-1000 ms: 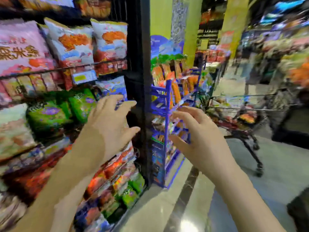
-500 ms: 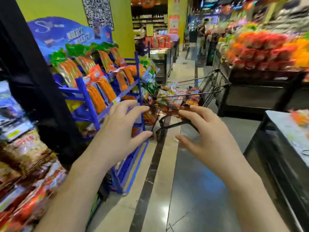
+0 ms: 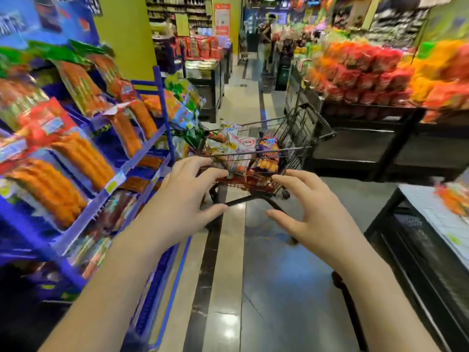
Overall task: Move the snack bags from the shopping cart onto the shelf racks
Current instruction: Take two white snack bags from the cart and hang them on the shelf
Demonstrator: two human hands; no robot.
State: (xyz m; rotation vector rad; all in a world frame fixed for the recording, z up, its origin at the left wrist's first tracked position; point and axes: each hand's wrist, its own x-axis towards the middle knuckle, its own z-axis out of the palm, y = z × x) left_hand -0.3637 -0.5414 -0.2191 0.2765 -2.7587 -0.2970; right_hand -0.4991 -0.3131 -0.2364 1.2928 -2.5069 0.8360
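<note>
Supermarket aisle flooring is running from 6 o'clock toward 12 o'clock, with a blue rack (image 3: 142, 158) of orange packets standing at 9 o'clock and a produce display (image 3: 375, 69) lying at 2 o'clock. Both the left hand (image 3: 177, 199) and the right hand (image 3: 317, 212) are extending forward, fingers spread and holding nothing, toward the shopping cart (image 3: 291, 148) sitting ahead at 12 o'clock, apart from both. Snack bags (image 3: 241, 146) are filling the cart basket, so much restocking is apparently remaining, and a fresh pickup is judged to be starting.
</note>
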